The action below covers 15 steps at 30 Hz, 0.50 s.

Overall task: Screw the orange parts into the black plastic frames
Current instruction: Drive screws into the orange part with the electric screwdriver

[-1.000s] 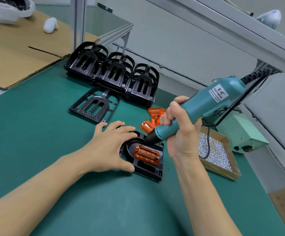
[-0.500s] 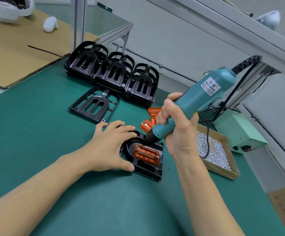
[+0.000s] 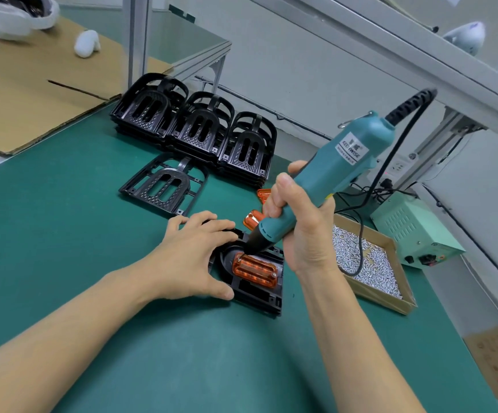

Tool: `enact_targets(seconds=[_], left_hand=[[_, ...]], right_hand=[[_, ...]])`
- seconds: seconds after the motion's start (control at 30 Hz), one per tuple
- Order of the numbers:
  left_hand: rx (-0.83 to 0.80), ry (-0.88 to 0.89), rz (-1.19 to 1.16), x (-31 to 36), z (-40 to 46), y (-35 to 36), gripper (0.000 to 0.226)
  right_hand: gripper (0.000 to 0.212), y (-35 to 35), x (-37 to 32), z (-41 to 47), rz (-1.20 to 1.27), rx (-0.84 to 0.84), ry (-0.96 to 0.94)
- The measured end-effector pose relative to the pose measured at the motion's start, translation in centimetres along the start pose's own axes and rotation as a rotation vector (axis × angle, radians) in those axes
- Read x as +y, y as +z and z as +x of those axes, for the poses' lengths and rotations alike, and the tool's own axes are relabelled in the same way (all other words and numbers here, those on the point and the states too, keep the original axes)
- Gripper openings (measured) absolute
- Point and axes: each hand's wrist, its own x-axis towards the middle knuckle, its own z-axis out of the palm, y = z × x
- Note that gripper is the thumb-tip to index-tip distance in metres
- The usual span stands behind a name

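A black plastic frame [image 3: 259, 299] lies flat on the green mat, with an orange part [image 3: 255, 271] seated in it. My left hand [image 3: 191, 257] presses on the frame's left side, fingers spread. My right hand [image 3: 301, 231] grips a teal electric screwdriver [image 3: 331, 177], tilted, its black tip down at the orange part's upper left corner. Loose orange parts [image 3: 253, 220] lie just behind the frame, partly hidden by my right hand.
A single black frame [image 3: 164, 186] lies farther back, with three stacks of frames [image 3: 194, 129] behind it. A cardboard box of silver screws [image 3: 367, 263] sits right of my hand, beside a pale green power unit [image 3: 414, 231]. Cardboard sheet [image 3: 27, 93] at far left.
The screwdriver has swung more upright and its tip has shifted left, down onto the orange part's upper left corner. My left hand has stayed on the frame.
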Motion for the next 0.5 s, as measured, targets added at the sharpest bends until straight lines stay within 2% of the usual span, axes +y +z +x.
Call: enact_targets(seconds=[0.23, 0.33, 0.5], left_hand=[[-0.007, 0.000, -0.013, 0.03, 0.06, -0.01, 0.098], [-0.004, -0.001, -0.025, 0.02, 0.03, -0.05, 0.095], [-0.017, -0.007, -0.030, 0.05, 0.15, -0.26, 0.095]], right_hand=[[0.014, -0.37, -0.29, -0.19, -0.031, -0.020, -0.008], [0.021, -0.24, -0.24, -0.23, -0.062, -0.081, -0.022], [0.012, -0.38, -0.47, -0.46, -0.039, -0.189, 0.011]])
